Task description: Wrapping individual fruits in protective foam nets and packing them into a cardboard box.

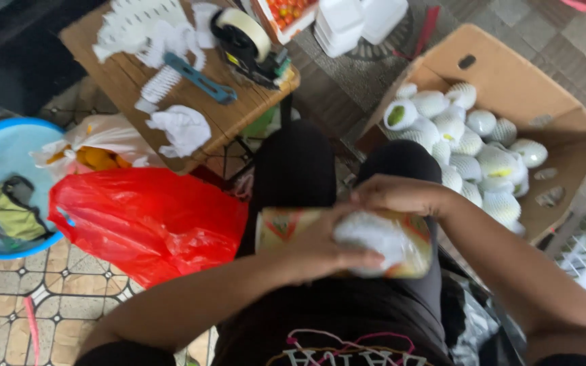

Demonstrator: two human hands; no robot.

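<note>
On my lap lies a printed yellow plastic bag (pixel 279 229) with a fruit in a white foam net (pixel 373 237) inside or at its mouth. My left hand (pixel 320 252) lies over the bag and grips the netted fruit from the left. My right hand (pixel 395 194) pinches the bag's upper edge just above the fruit. Both forearms reach in from the bottom of the view.
A cardboard box (pixel 503 68) of several foam-netted fruits stands at right. A small wooden table (pixel 123 81) at upper left carries a tape dispenser (pixel 249 41), a blue cutter (pixel 201 80) and foam nets. A red plastic bag (pixel 147 220) and blue basin (pixel 1 156) lie at left.
</note>
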